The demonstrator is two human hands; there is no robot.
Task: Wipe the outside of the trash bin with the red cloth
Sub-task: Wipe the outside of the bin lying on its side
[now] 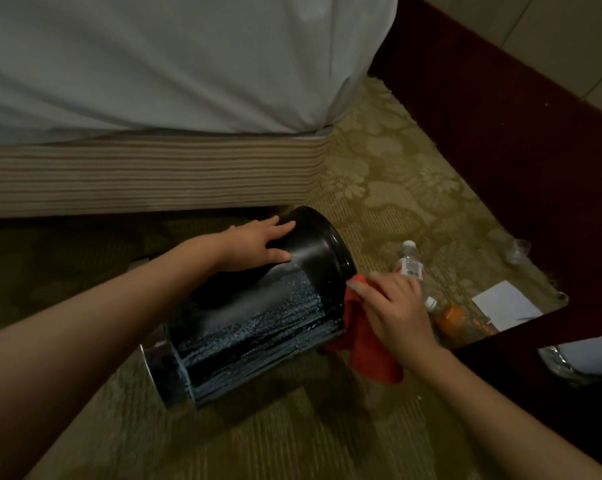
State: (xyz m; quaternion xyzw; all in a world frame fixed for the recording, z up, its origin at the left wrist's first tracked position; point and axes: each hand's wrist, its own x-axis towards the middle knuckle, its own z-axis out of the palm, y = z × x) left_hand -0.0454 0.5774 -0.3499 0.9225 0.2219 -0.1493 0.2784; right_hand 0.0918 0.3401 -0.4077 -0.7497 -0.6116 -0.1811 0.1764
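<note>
A black glossy trash bin [258, 313] lies tilted on its side on the carpet, its dark base end pointing away towards the bed and a shiny metal ring at its near end. Pale wet streaks cover its upper side. My left hand [258, 244] rests on the far upper part of the bin with straight, spread fingers. My right hand [393, 310] presses the red cloth [365, 344] against the bin's right side near the far rim, fingers curled over the cloth. Part of the cloth hangs loose below my hand.
A bed with a white sheet [154, 64] and striped base [147, 174] runs across the back. Right of the bin lie a clear water bottle [410, 261], an orange drink bottle [455, 320] and white paper [503, 303]. Dark wooden furniture [534, 150] borders the patterned carpet on the right.
</note>
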